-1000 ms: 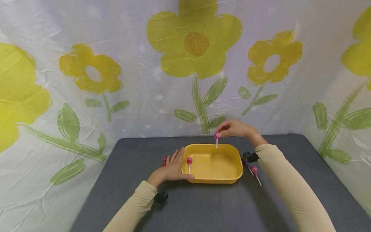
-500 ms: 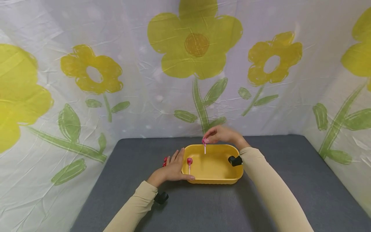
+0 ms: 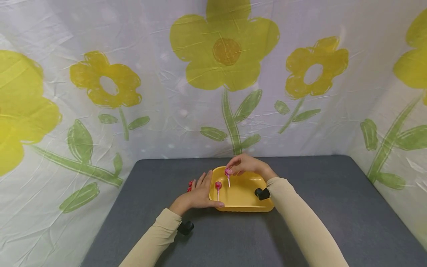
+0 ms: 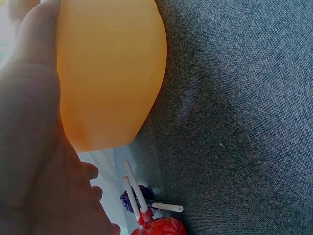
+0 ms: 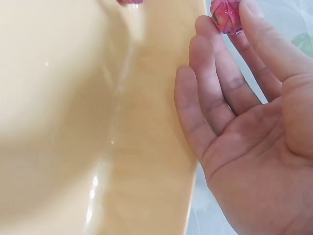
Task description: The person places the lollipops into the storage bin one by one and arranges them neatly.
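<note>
A pink-wrapped lollipop [image 3: 228, 172] hangs stick down from my right hand [image 3: 246, 164], which pinches its head between thumb and fingertips over the yellow basin [image 3: 245, 208]. In the right wrist view the held lollipop head [image 5: 226, 15] shows at the top, between the fingertips. A second lollipop [image 3: 218, 185], with a red-pink head, lies inside the basin near its left end. My left hand [image 3: 197, 193] rests against the basin's left side, fingers extended and thumb along the front rim. The left wrist view shows its palm [image 4: 39, 127] beside the basin's outer wall [image 4: 110, 73].
Red-wrapped lollipops [image 4: 161, 226] and a dark purple one [image 4: 131, 197] lie on the dark grey table [image 3: 213, 241] beyond the left hand, mostly hidden in the head view. A flower-printed cloth [image 3: 160, 111] hangs behind the table.
My right hand has carried the lollipop left and down, from above the basin's far rim to over its inside. The left hand and the basin have stayed in place.
</note>
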`<action>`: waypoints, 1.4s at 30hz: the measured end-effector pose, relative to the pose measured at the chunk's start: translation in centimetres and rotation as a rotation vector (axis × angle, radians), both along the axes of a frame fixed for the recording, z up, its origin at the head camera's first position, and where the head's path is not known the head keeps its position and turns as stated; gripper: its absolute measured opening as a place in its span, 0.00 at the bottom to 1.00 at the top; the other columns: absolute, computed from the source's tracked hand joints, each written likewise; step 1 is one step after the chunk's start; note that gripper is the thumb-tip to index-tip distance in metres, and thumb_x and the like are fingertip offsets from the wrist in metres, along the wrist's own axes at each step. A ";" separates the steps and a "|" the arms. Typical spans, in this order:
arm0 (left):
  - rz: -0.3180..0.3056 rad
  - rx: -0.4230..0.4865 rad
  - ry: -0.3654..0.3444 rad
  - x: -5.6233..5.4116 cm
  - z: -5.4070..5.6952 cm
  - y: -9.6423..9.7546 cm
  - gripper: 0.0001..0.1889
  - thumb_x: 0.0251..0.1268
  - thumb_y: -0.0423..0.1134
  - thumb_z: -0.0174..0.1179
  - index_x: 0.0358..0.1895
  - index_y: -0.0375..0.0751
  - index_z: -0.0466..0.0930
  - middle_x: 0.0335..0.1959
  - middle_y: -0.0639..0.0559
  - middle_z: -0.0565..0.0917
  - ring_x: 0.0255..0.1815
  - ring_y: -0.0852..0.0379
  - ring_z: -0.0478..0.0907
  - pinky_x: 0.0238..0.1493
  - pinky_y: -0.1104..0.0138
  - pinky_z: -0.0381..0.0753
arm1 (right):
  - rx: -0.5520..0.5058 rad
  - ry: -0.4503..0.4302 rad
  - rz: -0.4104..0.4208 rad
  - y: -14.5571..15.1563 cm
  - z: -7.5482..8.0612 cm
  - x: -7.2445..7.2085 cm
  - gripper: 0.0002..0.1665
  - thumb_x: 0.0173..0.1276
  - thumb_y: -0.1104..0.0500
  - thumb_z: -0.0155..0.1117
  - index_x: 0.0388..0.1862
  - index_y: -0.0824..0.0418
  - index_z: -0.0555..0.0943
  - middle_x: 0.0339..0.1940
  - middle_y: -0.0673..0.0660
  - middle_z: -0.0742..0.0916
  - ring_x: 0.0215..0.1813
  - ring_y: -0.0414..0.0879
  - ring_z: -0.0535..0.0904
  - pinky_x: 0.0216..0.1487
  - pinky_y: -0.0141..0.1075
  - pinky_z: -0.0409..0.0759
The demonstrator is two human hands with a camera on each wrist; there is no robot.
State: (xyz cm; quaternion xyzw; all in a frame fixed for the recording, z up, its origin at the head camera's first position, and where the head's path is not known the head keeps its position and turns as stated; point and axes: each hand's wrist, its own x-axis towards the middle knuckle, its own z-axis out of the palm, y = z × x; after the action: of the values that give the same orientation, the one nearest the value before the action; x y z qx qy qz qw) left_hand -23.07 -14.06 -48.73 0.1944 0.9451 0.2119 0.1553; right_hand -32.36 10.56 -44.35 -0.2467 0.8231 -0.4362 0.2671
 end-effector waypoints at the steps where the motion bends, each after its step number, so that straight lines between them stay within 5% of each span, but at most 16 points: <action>1: 0.000 -0.001 0.000 0.0 0.0 0.0 0.71 0.47 0.76 0.64 0.80 0.39 0.28 0.83 0.43 0.37 0.83 0.38 0.34 0.76 0.33 0.36 | 0.000 0.007 0.002 -0.1 -0.1 0.1 0.16 0.68 0.55 0.67 0.51 0.59 0.86 0.45 0.55 0.90 0.49 0.53 0.86 0.57 0.50 0.83; 11: 0.014 -0.013 0.000 -0.1 -0.1 0.0 0.71 0.46 0.76 0.64 0.80 0.40 0.28 0.83 0.43 0.38 0.84 0.39 0.34 0.77 0.34 0.37 | -0.006 -0.007 0.031 -1.1 -1.1 0.5 0.15 0.67 0.57 0.68 0.51 0.60 0.85 0.41 0.53 0.91 0.40 0.43 0.86 0.53 0.50 0.84; 26: 0.021 -0.011 -0.005 0.0 0.0 0.0 0.71 0.45 0.76 0.64 0.80 0.40 0.28 0.83 0.44 0.38 0.84 0.39 0.35 0.77 0.34 0.37 | 0.034 0.056 0.035 -1.8 -2.6 1.1 0.15 0.65 0.57 0.70 0.49 0.62 0.87 0.32 0.52 0.89 0.36 0.57 0.83 0.45 0.45 0.85; 34: 0.011 -0.007 -0.014 0.0 0.2 0.0 0.71 0.47 0.75 0.64 0.80 0.41 0.28 0.83 0.44 0.36 0.84 0.40 0.33 0.77 0.35 0.35 | 0.053 0.063 0.021 -1.9 -2.9 1.0 0.14 0.64 0.60 0.71 0.47 0.63 0.86 0.31 0.52 0.89 0.34 0.46 0.82 0.43 0.37 0.84; 42: 0.001 -0.005 -0.015 0.0 0.0 -0.1 0.70 0.48 0.76 0.63 0.80 0.41 0.26 0.83 0.44 0.35 0.84 0.40 0.32 0.77 0.35 0.35 | 0.070 0.041 0.024 -2.1 -3.6 0.8 0.13 0.64 0.61 0.70 0.46 0.63 0.86 0.35 0.55 0.90 0.36 0.48 0.85 0.45 0.39 0.86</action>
State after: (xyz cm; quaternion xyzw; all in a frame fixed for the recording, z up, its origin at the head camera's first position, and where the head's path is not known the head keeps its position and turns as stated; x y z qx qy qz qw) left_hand -23.08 -14.15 -48.78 0.1919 0.9446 0.2109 0.1626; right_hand -31.51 8.48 -47.91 -0.2562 0.8402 -0.3986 0.2638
